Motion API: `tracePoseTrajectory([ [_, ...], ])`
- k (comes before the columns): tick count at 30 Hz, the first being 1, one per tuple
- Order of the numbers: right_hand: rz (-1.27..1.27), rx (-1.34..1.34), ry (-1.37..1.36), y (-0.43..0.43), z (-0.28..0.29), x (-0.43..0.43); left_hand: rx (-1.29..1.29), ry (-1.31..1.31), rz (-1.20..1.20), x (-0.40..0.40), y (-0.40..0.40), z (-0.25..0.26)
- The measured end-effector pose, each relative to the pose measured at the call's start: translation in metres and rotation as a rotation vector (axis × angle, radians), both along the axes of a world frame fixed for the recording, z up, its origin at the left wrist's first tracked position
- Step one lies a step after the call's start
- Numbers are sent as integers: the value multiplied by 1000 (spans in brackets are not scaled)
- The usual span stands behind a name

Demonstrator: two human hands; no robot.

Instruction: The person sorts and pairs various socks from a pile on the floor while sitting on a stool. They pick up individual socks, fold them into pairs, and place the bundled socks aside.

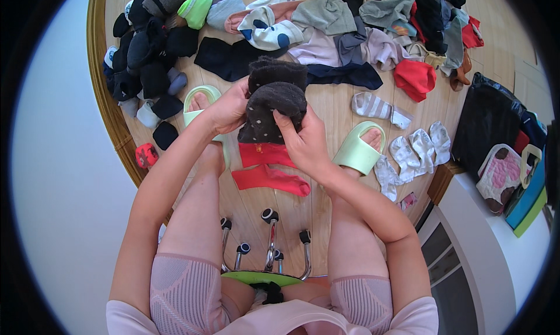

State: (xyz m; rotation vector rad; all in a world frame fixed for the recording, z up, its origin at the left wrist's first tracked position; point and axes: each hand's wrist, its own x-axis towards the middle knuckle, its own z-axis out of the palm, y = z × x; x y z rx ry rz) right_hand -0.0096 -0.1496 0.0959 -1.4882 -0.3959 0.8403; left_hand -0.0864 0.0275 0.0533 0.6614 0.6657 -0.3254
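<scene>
Above the floor between my feet, both hands hold dark dotted socks [267,125], doubled over at the top. My left hand [229,107] grips their left edge, its fingertips partly hidden behind the cloth. My right hand [304,138] pinches the right side, thumb in front and fingers behind. Whether this is one sock or a pair I cannot tell for certain. Below the dark cloth, a red sock [262,155] lies on the floor, partly covered from view. Nearer me is a second red sock [271,180], laid flat.
A heap of rolled dark socks [146,50] sits at the left. Loose mixed socks [323,15] spread across the far floor. Several white socks [404,160] lie beyond my right slipper [361,149]. A wheeled stool [271,247] stands beneath me. At the right is a black bag [485,116].
</scene>
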Motion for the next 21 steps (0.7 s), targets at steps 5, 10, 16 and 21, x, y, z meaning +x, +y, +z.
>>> tracePoseTrajectory([
  [5, 34, -48, -67, 2, -3, -1, -120, -53, 13, -11, 8, -2],
  [10, 35, -100, -94, -1, -7, -1, -431, -189, 37, -11, 15, 9],
  [16, 50, -170, -169, -2, -6, 0, 103, -164, -127, -12, 3, 11],
  [21, 71, -284, -338, -2, 5, 5, 133, -148, -15, -10, -2, 9],
])
